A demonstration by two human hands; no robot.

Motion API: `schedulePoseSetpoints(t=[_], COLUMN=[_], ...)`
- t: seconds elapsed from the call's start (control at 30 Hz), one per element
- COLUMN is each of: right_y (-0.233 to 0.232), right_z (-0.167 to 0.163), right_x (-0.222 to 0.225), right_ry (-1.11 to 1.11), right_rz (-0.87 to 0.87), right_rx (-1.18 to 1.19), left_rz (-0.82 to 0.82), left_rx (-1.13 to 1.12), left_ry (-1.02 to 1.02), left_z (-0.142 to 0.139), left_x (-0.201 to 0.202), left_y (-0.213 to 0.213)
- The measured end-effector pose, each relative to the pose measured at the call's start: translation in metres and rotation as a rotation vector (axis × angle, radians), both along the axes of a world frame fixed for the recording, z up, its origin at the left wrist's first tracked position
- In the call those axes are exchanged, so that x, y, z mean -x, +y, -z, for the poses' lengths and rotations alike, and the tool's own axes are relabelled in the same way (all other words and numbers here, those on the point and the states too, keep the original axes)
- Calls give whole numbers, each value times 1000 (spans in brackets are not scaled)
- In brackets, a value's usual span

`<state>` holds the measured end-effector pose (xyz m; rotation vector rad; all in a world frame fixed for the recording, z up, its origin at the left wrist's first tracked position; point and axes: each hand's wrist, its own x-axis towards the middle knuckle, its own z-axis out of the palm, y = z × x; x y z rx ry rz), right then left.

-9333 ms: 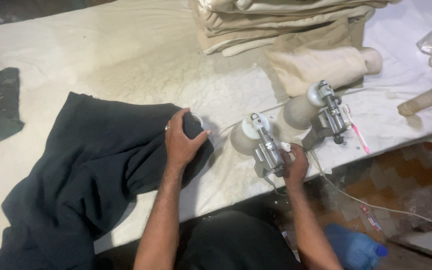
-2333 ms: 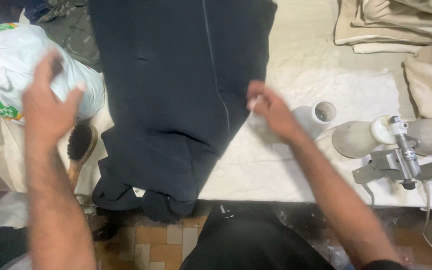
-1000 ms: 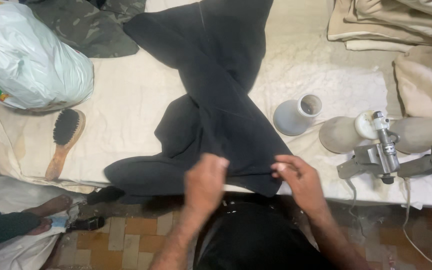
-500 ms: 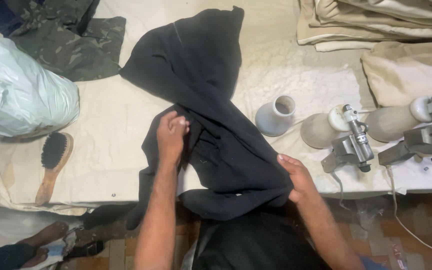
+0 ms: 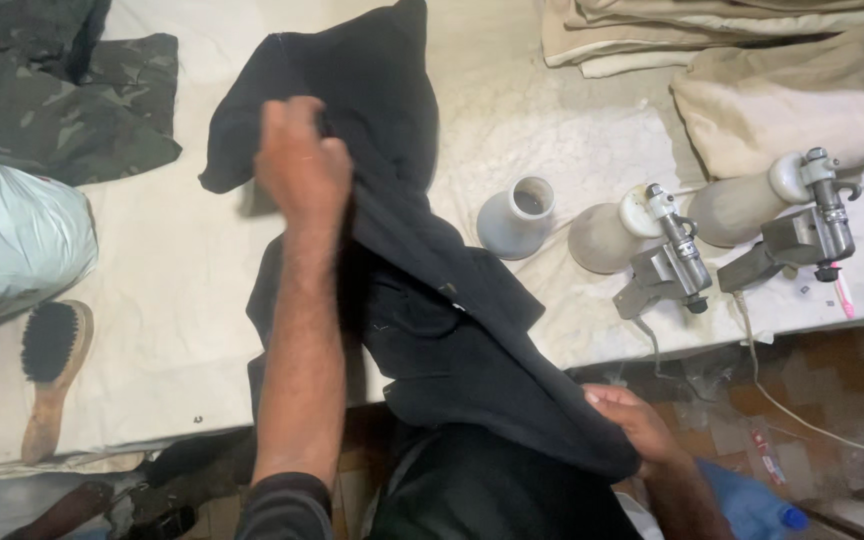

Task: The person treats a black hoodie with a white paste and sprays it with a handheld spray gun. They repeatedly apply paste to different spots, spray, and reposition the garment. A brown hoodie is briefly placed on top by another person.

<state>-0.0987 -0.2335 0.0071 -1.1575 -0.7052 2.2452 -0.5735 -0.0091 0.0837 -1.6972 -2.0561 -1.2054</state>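
Observation:
A black garment (image 5: 422, 290) lies across the cream padded table (image 5: 202, 270), its lower part hanging over the front edge. My left hand (image 5: 302, 165) is raised over the garment's upper half, fingers closed on a fold of the black cloth. My right hand (image 5: 637, 425) is below the table's front edge, gripping the garment's hanging lower end from the right side.
Two irons (image 5: 667, 255) (image 5: 807, 215) rest on the right of the table, cords trailing down. A small grey cup (image 5: 517, 215) stands beside the garment. Folded beige cloths (image 5: 752, 60) lie at the back right. A camouflage garment (image 5: 62, 100), a pale bag (image 5: 12, 240) and a wooden brush (image 5: 50, 370) sit left.
My left hand has moved up the garment, away from me, lifting a fold. My right hand has dropped lower, below the table edge, still on the cloth's end.

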Motion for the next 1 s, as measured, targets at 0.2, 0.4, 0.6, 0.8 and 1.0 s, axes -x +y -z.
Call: schedulePoseSetpoints(t=[0.2,0.4,0.6,0.8,1.0], right_y=[5,24,55,59,68], right_z=[10,-43,-78,-79,-80], right_x=[-1,52,109,140,148], right_ry=[-1048,-1359,-1086,-978,-972], right_rz=[-108,-38,-16,-153,-188], right_rx=[-410,-918,-1064,-1042,-938], left_rz=[417,325,-250,-153,-334], left_rx=[265,159,194,463,592], left_ry=[-98,-229,-272,-950,-1184], left_z=[51,53,69,75,63], left_x=[-44,4,89,112,97], left_y=[2,-37,-62,-63,-53])
